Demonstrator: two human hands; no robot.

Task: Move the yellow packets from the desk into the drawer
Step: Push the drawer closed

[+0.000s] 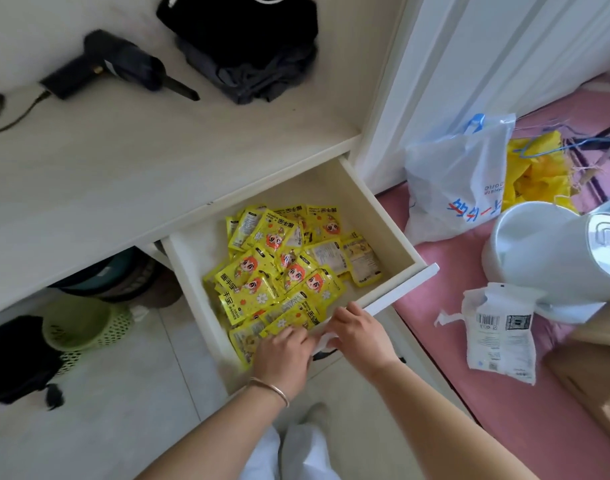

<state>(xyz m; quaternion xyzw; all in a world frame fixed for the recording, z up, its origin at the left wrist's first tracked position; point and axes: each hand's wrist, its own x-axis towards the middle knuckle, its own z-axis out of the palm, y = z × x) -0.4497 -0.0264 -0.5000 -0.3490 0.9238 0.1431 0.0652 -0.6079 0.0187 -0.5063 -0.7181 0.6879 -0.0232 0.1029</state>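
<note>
The white drawer [402, 233] under the desk stands pulled out and holds a loose pile of several yellow packets [279, 268] with a cartoon face printed on them. My left hand [282, 355], with a thin bracelet at the wrist, lies on the nearest packets at the drawer's front corner, fingers bent down among them; whether it grips one is hidden. My right hand [359, 332] sits beside it with its fingers curled over the top edge of the drawer front [405, 289]. No yellow packets show on the desk top [123, 157].
On the desk lie a black hair dryer [123, 65] with its cord and a dark pile of clothes [248, 50]. Under the desk stand a green basket [78, 322] and dark bags. To the right, on pink bedding, are a white plastic bag [459, 178], a white kettle [545, 244] and a white pouch [500, 332].
</note>
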